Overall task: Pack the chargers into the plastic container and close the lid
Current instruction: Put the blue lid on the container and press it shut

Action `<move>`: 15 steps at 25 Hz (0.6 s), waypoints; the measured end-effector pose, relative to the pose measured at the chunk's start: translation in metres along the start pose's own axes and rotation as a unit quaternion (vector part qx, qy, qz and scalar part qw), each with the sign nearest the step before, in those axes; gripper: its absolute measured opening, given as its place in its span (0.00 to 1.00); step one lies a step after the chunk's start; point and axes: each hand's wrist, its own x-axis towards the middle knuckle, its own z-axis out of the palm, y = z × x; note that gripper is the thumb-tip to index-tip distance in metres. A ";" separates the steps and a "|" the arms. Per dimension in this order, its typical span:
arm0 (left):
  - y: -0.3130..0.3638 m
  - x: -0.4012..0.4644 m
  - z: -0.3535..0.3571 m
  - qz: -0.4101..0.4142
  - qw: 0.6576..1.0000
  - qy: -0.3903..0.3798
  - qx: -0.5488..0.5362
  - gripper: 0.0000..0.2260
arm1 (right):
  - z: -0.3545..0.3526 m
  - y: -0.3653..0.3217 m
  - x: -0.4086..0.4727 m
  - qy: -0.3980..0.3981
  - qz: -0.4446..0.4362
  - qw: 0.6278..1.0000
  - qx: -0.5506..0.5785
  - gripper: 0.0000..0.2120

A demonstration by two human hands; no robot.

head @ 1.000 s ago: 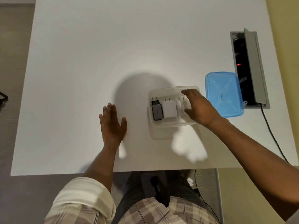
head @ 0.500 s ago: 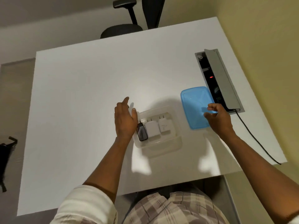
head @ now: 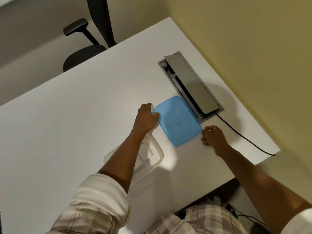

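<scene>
The blue lid (head: 177, 120) lies flat on the white table (head: 76, 124), beside the open cable hatch. My left hand (head: 146, 118) is at the lid's left corner with the thumb on top of its edge. My right hand (head: 213, 135) is at the opposite, right corner, fingers curled and pinching its rim. The clear plastic container (head: 156, 159) sits nearer to me, mostly hidden under my left forearm. Part of a white charger (head: 146, 153) shows inside it; the other chargers are covered.
A grey cable hatch (head: 192, 85) stands open in the table just behind the lid, and a black cable (head: 243, 135) runs from it to the right table edge. A black office chair (head: 84, 53) stands beyond the far edge. A yellow wall lies on the right.
My left hand left the container's side and reached across to the lid's left corner. My right hand slid from the top of the lid to its right corner. The view swung right.
</scene>
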 end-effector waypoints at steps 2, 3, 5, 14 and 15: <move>0.007 0.020 0.010 -0.007 0.998 -0.060 0.036 0.34 | 0.001 0.001 0.005 -0.031 0.010 0.999 0.016 0.07; 0.009 0.028 0.014 -0.016 0.995 -0.080 0.052 0.36 | 0.002 -0.001 0.006 -0.043 0.012 0.999 0.021 0.05; 0.011 0.042 0.021 -0.032 0.990 -0.107 0.083 0.33 | 0.004 -0.005 0.008 -0.063 0.020 0.997 0.034 0.03; 0.013 0.025 -0.003 -0.030 0.999 -0.034 0.007 0.33 | 0.015 -0.031 0.006 -0.053 -0.006 0.996 0.074 0.06; 0.012 0.021 -0.009 -0.030 0.999 -0.015 -0.016 0.31 | 0.017 -0.037 0.003 -0.053 -0.021 0.996 0.072 0.08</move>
